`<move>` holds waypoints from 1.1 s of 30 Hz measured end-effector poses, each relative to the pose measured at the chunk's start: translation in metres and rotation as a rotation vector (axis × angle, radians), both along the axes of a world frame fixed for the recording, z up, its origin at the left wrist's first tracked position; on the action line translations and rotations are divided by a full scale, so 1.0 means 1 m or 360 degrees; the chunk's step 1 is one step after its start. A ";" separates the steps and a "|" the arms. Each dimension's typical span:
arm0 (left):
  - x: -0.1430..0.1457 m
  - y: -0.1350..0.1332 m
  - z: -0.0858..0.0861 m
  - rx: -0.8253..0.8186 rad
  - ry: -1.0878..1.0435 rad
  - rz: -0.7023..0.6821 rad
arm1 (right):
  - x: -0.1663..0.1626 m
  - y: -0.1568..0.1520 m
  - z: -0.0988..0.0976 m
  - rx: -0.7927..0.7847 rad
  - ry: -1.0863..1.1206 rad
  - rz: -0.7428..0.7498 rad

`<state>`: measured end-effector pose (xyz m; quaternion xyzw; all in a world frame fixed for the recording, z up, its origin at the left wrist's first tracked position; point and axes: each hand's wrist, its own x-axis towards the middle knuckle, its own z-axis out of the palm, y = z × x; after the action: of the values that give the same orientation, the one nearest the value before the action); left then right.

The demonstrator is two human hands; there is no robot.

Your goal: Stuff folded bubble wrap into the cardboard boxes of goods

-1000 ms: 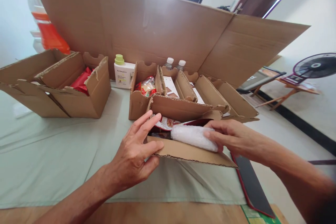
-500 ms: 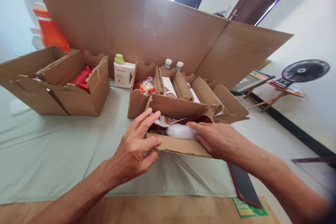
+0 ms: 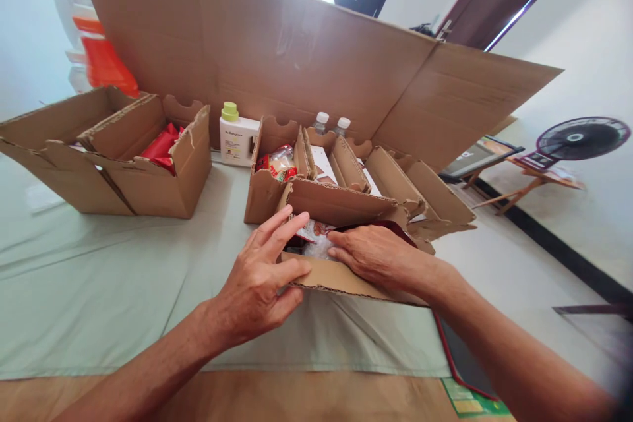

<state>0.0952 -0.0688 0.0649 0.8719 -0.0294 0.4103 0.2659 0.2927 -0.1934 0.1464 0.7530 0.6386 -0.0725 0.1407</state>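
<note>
A small open cardboard box (image 3: 341, 279) stands at the table's near side, tilted. Its contents include a clear bubble-wrapped item (image 3: 319, 249), a printed packet (image 3: 311, 229) and a dark red edge of something (image 3: 399, 232). At the box's left end is my left hand (image 3: 260, 277), its fingers spread and touching the end and the front wall. Inside, my right hand (image 3: 373, 252) lies over the bubble wrap with fingers extended leftward. The palm hides most of the wrapped item. Neither hand visibly closes around anything.
Behind stand several cardboard bins, one with a food packet (image 3: 279, 163). Left are two joined bins (image 3: 153, 188), one holding a red packet (image 3: 162, 147). A white bottle (image 3: 238, 140) and two clear bottles stand before a tall cardboard panel (image 3: 306, 59). A dark mat (image 3: 467, 356) lies right.
My right hand has moved left and further over the bubble-wrapped item, covering more of it. My left hand keeps its place on the box. The whole view has shifted slightly.
</note>
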 end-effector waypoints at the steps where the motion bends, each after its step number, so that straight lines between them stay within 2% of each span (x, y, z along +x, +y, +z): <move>1: 0.000 0.000 0.000 0.0000 -0.0002 0.0003 | -0.003 0.002 0.002 -0.0046 -0.0036 -0.0012; 5: 0.000 0.000 -0.001 -0.0001 0.0003 0.0018 | -0.015 0.004 0.013 -0.0183 -0.0083 -0.0075; 9: 0.000 0.000 -0.001 0.0012 0.0000 -0.0001 | -0.020 -0.005 0.016 0.0042 -0.0129 -0.0057; 14: 0.000 0.000 -0.001 0.0003 0.0003 0.0016 | -0.018 -0.009 0.008 0.0251 0.0214 0.0185; 17: 0.001 0.000 -0.001 0.0003 -0.0008 0.0015 | -0.016 -0.006 0.000 0.0298 0.0334 0.0187; 22: 0.001 0.002 -0.003 0.0020 -0.0012 0.0008 | -0.015 -0.010 -0.009 0.0434 0.0316 0.0139; 25: 0.002 0.002 -0.006 0.0032 -0.0044 0.0022 | -0.022 -0.027 -0.007 0.0816 0.0228 0.0009; 29: 0.000 0.002 -0.007 -0.0117 -0.0207 0.0157 | -0.034 -0.074 -0.004 0.1504 0.0185 -0.0264; 31: -0.002 0.002 -0.007 -0.0257 -0.0264 0.0264 | -0.036 -0.103 -0.013 0.1803 0.0161 -0.0501; 33: -0.004 0.002 -0.012 -0.0445 -0.0192 0.0327 | -0.033 -0.130 -0.033 0.2031 0.0252 -0.0875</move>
<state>0.0908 -0.0664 0.0529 0.7986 0.1013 0.4870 0.3388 0.2595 -0.3230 0.1135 0.8153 0.3511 0.2292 -0.3994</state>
